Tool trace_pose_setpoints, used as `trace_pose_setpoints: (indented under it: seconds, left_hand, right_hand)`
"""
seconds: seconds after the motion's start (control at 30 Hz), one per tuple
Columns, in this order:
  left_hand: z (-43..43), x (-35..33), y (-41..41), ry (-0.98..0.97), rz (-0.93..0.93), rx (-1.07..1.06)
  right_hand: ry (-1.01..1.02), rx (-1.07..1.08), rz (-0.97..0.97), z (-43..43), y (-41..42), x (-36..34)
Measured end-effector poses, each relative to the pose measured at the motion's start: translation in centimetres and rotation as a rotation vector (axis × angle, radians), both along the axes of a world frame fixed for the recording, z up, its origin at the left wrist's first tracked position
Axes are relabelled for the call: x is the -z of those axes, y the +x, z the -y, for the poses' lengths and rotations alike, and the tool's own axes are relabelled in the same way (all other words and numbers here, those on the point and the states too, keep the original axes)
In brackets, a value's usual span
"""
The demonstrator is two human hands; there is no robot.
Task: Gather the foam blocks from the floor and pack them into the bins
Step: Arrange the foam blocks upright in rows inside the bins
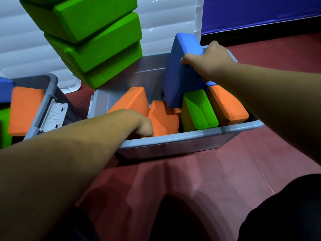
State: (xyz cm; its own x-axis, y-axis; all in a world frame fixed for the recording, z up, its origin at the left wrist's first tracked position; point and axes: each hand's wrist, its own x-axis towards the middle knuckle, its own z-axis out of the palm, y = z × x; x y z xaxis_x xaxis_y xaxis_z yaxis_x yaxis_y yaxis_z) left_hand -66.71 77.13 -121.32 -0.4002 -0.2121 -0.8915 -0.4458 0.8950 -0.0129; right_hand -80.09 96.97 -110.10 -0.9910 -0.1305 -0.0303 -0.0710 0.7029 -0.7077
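Over the grey bin (191, 138), the right hand (208, 61) has its grip closed on a blue block (182, 73), tilted above orange and green blocks already packed. The left hand (144, 126) reaches inside, its grip hidden. Packing looks well along: the second bin (45, 100) also holds blocks, while a stack of green blocks (97, 40) remains outside.

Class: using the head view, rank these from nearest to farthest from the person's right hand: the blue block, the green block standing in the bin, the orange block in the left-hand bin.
1. Blue block: gripped by the right hand, tilted at the bin's back.
2. Green block: just below, inside the same bin.
3. Orange block: far left, in the other bin.
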Motion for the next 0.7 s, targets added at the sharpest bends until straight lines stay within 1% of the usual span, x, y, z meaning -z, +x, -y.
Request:
trace_pose_setpoints:
  seconds: [0.07, 0.17, 0.27, 0.33, 0.47, 0.53, 0.7]
  left_hand:
    - [0.2, 0.3, 0.3, 0.093, 0.118, -0.208]
    - [-0.1, 0.8, 0.7, 0.114, 0.096, -0.337]
    - [-0.5, 1.3, 0.7, 0.154, 0.056, -0.410]
    - [-0.6, 1.3, 0.5, 0.158, 0.076, -0.468]
    - [-0.9, 0.9, 0.2, 0.163, 0.087, -0.548]
    - [-0.9, 0.6, 0.2, 0.184, 0.105, -0.563]
    - [-0.2, 1.5, 0.3, 0.205, 0.005, -0.562]
  right_hand:
    - [-0.001, 0.001, 0.003, 0.0, 0.0, 0.1]
    - [-0.015, -0.003, 0.025, -0.2, -0.3, 0.5]
    - [0.018, -0.002, 0.018, -0.5, -0.5, 0.6]
    - [0.038, -0.001, 0.021, -0.7, -0.4, 0.5]
    - [0.016, 0.017, 0.030, -1.2, -0.3, 0.1]
    - [0.010, 0.012, 0.028, -1.5, -0.3, 0.0]
    - [0.037, -0.015, -0.004, -2.1, -0.4, -0.3]
